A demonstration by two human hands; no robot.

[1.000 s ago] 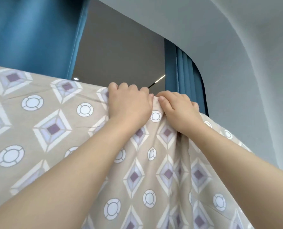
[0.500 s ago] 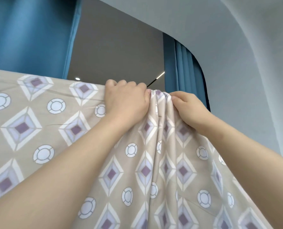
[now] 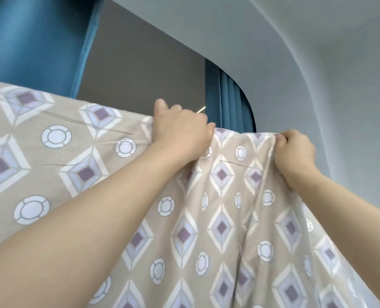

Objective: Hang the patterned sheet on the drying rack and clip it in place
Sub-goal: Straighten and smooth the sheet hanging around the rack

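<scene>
Cloth fills the lower half of the view: the patterned sheet (image 3: 222, 230), beige with purple-centred diamonds and white rings, hangs from a high top edge and falls down toward the camera. Its long axis follows that top edge, which runs from the left border of the view across to the right and dips slightly as it goes. Whatever bears the fold is hidden beneath the fabric.

The left hand (image 3: 180, 134) grips the top edge with its fingers curled over the far side. To the left of it the sheet lies flat and fairly taut, marked by a few thin creases. The right hand (image 3: 295, 152), apart from it to the right, pinches a bunched part of the same edge in a tight fist. Between the two hands and below them, the fabric gathers into loose folds running top to bottom.

Behind the sheet a blue curtain (image 3: 33, 41) hangs at the upper left, and a second curtain (image 3: 231, 103) shows just beyond the hands. A pale grey wall (image 3: 318, 85) curves up on the right.
</scene>
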